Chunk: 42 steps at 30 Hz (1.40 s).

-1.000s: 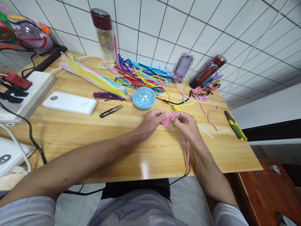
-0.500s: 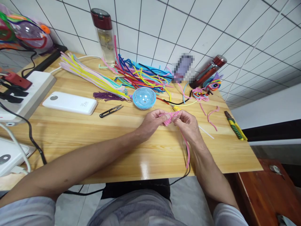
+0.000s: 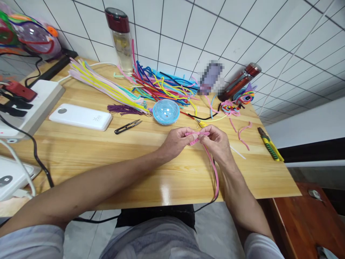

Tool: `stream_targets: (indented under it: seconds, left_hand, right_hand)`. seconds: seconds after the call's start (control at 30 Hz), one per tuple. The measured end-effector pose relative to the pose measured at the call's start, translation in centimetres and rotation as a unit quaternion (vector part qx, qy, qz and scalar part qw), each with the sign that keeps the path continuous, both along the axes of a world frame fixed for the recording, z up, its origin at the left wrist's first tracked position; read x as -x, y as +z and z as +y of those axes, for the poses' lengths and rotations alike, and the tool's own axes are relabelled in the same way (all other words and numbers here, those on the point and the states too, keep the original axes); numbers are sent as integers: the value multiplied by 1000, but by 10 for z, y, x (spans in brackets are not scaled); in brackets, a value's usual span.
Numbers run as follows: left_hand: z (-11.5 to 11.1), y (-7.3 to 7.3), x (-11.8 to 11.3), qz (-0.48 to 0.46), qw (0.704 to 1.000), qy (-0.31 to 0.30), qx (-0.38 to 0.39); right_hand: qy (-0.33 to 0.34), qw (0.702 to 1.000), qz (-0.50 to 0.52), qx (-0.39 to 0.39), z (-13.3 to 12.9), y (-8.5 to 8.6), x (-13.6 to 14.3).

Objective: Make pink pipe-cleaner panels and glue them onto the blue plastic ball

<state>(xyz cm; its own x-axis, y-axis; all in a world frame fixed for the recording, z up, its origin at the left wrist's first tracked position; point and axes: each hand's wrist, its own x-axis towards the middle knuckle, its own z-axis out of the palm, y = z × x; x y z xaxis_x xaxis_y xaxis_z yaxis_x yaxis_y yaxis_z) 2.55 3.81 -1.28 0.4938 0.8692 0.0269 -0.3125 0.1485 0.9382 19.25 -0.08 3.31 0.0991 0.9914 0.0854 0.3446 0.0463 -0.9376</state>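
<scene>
Near the middle of the wooden table, my left hand (image 3: 180, 141) pinches a small pink piece (image 3: 194, 141) made of fuzzy strips. My right hand (image 3: 215, 141) grips the right side of the same piece, its fingertips close to those of the left. A long pink strip (image 3: 215, 172) hangs from between the hands and curves toward the table's front edge. Just behind the hands sits a blue bowl (image 3: 166, 112). A yellow-tipped tool (image 3: 202, 124) lies partly hidden behind my right hand.
Coloured fuzzy strips (image 3: 161, 86) lie along the back. Black snips (image 3: 128, 127), a white power bank (image 3: 81, 117) and a power strip (image 3: 45, 100) are at left. Pliers (image 3: 269, 144) lie at right. A clear bottle (image 3: 121, 46) and a red flask (image 3: 239, 82) stand behind.
The pink piece has turned slightly between my fingers, and its right end now points further right. The hanging pink strip has shifted a little right and lower. Both hands keep their hold.
</scene>
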Motion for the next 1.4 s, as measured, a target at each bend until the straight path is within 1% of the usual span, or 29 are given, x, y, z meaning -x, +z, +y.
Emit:
stream_targets:
  seconds: [0.13,0.37,0.53,0.63,0.73,0.83,0.93,1.03,1.13,1.27,1.33,1.4]
  left_hand:
    - [0,-1,1,2,1000,-5,5]
    - [0,-2,2,13,1000,2,-19]
    - [-1,-2,0,4,1000,13,-4]
    - [-1,0,0,-4,1000,16,6]
    - [1,2,0,-20,999,27,14]
    - [2,3,0,-32,998,44,25]
    - [2,1,-1,-40,997,50,33]
    - [3,-2,-2,-41,997,49,41]
    - [4,-4,-4,-49,996,46,59]
    - [3,-1,-4,-73,994,15,81]
    - [3,0,-4,-84,993,-1,87]
    - [3,1,-3,-87,993,-5,85]
  right_hand:
    - [6,1000,-11,-2,0,-2,-1]
    - [-1,1000,-14,-10,0,-6,-3]
    - [-1,1000,-16,-18,0,-11,-3]
    - [5,1000,5,-5,1,-12,-3]
    - [20,999,26,20,2,-8,-4]
    - [28,999,18,40,2,-5,-5]
    - [22,998,1,53,2,-4,-6]
    - [15,998,-12,59,1,-6,-5]
    - [18,999,-16,46,0,-7,-3]
    - [20,999,-33,17,-2,-6,-2]
    - [26,999,-43,11,-3,-3,-1]
    - [36,998,-44,16,-4,-1,-2]
